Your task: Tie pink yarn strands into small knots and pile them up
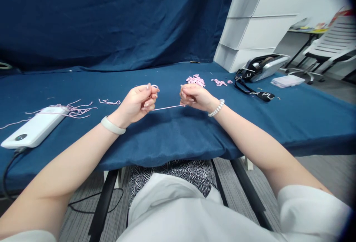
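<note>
Pink yarn strand [168, 107] stretched between left hand [136, 103] and right hand [196, 97], hands apart, each pinching one end above blue-draped desk [300, 123]; likely soft, light and limp, best held near its ends; yarn scraps [196, 80] beyond.

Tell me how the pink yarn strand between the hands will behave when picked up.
The pink yarn strand is probably floppy: loose pieces nearby lie curled on the blue cloth. It looks light, and seems straight only because the left hand and right hand pull it taut.
</note>
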`<action>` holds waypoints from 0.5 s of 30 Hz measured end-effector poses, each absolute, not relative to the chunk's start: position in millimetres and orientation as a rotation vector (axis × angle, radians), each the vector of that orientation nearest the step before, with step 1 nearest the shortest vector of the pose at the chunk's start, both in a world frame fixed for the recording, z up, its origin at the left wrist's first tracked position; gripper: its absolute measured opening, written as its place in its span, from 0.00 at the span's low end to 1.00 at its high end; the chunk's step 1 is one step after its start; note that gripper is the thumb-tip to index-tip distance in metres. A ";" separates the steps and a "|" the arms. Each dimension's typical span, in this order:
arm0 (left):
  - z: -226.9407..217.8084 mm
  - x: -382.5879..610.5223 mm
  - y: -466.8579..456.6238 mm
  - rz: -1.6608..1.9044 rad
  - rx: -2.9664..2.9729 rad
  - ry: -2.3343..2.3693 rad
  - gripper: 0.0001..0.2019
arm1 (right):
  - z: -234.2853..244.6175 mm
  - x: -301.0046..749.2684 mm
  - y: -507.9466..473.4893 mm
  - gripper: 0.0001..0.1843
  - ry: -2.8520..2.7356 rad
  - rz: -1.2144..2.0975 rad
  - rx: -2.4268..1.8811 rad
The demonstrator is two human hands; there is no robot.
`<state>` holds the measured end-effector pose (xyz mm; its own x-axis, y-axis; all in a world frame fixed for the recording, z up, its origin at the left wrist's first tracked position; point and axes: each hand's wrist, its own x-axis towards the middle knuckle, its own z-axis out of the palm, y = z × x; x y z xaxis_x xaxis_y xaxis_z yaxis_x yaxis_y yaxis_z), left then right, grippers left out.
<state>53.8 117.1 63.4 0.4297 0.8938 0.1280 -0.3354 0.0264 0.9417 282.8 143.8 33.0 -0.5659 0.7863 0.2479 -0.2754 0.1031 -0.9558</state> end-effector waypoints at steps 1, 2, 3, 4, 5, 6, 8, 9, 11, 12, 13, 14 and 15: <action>60.5 54.7 117.6 1.027 1.239 0.622 0.16 | 32.7 284.4 145.5 0.19 -1.539 1.580 -0.519; 57.4 55.6 118.6 1.012 1.294 0.649 0.18 | 32.4 286.0 147.4 0.19 -1.540 1.554 -0.526; 54.2 56.4 120.0 0.997 1.344 0.687 0.19 | 31.9 287.7 149.3 0.20 -1.552 1.522 -0.548; 51.0 57.0 121.6 0.981 1.392 0.738 0.20 | 31.5 289.2 151.1 0.20 -1.578 1.482 -0.586; 48.1 57.4 123.5 0.961 1.444 0.800 0.20 | 31.0 290.4 152.4 0.20 -1.622 1.420 -0.639; 45.6 57.5 125.3 0.940 1.503 0.868 0.19 | 30.7 291.0 153.0 0.20 -1.689 1.327 -0.701; 41.8 57.3 128.7 0.878 1.655 1.004 0.18 | 30.2 289.8 151.6 0.21 -1.902 1.016 -0.812; 40.6 56.9 129.9 0.830 1.752 1.068 0.18 | 30.1 288.0 149.7 0.21 -2.035 0.809 -0.834; 39.4 56.3 131.3 0.711 1.983 1.184 0.16 | 29.9 282.9 144.4 0.20 -2.281 0.399 -0.798; 38.9 56.1 131.7 0.642 2.103 1.225 0.16 | 29.8 280.2 141.8 0.19 -2.368 0.254 -0.763; 38.3 56.0 131.9 0.567 2.212 1.247 0.15 | 29.6 277.9 139.7 0.18 -2.427 0.149 -0.735; 37.5 55.9 132.1 0.496 2.302 1.248 0.15 | 29.3 276.2 138.3 0.18 -2.463 0.084 -0.719; 36.4 55.9 132.3 0.440 2.370 1.230 0.15 | 28.9 275.3 137.6 0.18 -2.483 0.047 -0.718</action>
<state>55.9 132.3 36.4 0.5557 0.8275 0.0798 0.6905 -0.5129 0.5101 275.3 137.6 28.9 -0.7063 0.5027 0.4984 0.4835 0.8568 -0.1791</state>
